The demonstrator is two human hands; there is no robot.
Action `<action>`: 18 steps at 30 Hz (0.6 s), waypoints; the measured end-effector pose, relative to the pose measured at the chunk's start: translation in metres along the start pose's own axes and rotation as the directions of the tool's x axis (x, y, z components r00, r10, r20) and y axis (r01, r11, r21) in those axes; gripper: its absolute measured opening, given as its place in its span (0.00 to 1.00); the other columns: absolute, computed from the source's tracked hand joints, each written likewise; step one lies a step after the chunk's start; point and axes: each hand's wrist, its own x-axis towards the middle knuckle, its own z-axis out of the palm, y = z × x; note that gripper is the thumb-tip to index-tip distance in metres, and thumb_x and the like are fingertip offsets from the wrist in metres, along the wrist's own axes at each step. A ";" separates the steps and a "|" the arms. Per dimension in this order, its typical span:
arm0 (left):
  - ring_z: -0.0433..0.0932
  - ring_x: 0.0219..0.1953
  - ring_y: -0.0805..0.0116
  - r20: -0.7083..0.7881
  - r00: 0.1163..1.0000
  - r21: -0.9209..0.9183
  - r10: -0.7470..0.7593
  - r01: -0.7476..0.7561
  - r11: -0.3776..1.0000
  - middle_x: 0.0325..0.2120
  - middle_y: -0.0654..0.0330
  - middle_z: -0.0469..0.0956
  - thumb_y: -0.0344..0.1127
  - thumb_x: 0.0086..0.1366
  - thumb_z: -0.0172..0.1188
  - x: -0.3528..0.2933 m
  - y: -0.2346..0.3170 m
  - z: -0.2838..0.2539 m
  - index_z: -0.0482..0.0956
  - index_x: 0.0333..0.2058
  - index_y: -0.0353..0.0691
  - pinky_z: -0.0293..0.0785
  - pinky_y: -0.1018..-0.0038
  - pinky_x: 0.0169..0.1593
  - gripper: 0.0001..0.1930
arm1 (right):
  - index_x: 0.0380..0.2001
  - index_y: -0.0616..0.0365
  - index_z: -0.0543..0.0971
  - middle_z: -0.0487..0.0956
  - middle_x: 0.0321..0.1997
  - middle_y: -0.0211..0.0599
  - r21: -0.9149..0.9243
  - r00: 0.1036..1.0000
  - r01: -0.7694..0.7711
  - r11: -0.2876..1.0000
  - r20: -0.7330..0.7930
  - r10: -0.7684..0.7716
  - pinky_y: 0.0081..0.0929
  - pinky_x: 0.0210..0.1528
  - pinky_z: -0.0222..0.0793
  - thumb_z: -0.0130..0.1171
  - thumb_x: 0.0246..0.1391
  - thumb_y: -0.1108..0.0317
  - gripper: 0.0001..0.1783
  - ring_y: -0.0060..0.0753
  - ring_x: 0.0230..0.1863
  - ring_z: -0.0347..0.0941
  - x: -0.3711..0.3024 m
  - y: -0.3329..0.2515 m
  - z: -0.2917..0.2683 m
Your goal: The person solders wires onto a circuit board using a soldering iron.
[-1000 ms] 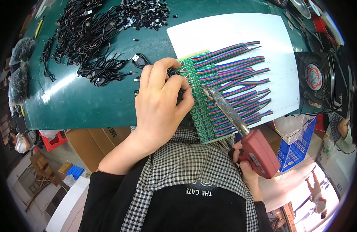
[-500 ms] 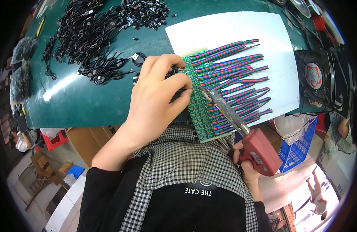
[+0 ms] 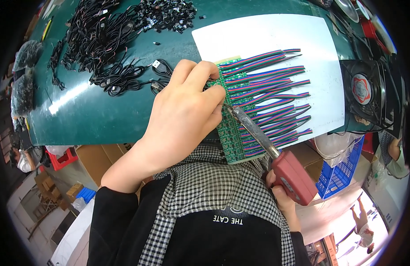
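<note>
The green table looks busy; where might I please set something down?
Bare: the table left of the left hand, below the black cables, and the white sheet above the ribbon wires. Crowded: around the circuit board and soldering iron.

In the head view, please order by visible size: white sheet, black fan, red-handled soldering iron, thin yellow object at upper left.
1. White sheet, largest.
2. Black fan and red-handled soldering iron: unsure; the iron looks longer, the fan broader, and nearness may mislead.
3. Thin yellow object, smallest.
</note>
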 end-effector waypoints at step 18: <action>0.70 0.42 0.60 -0.014 1.000 0.079 0.025 -0.024 0.997 0.39 0.60 0.70 0.26 0.46 0.61 -0.001 0.005 -0.001 0.75 0.25 0.38 0.71 0.68 0.39 0.06 | 0.54 0.65 0.62 0.78 0.41 0.45 0.565 0.994 -0.067 0.823 -0.037 0.107 0.20 0.28 0.68 0.72 0.41 0.57 0.42 0.27 0.25 0.71 0.017 -0.041 0.014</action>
